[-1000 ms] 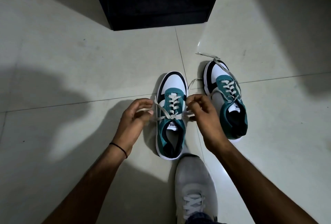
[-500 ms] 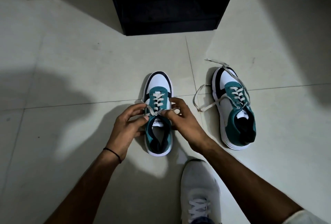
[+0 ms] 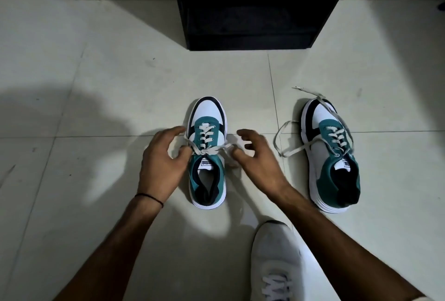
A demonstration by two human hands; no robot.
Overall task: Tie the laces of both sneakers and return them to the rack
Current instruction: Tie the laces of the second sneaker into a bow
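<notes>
a person's left hand (image 3: 163, 163) and right hand (image 3: 257, 158) pinch lace ends on the half-knotted near sneaker (image 3: 208, 153); the far sneaker (image 3: 331, 156) lies untied, neither racked.

Both sneakers — the nearer sneaker (image 3: 207, 156) and the far sneaker (image 3: 331, 153) — are teal, white and black, with white soles and off-white laces (image 3: 209, 150). Each tongue carries a white label with dark lettering. The floor tiles (image 3: 96, 98) are pale cream with thin dark grout lines. The rack (image 3: 252, 7) is black. A thin black band (image 3: 149, 198) circles the left wrist — the worn shoe (image 3: 274, 264) is light grey with white laces.
</notes>
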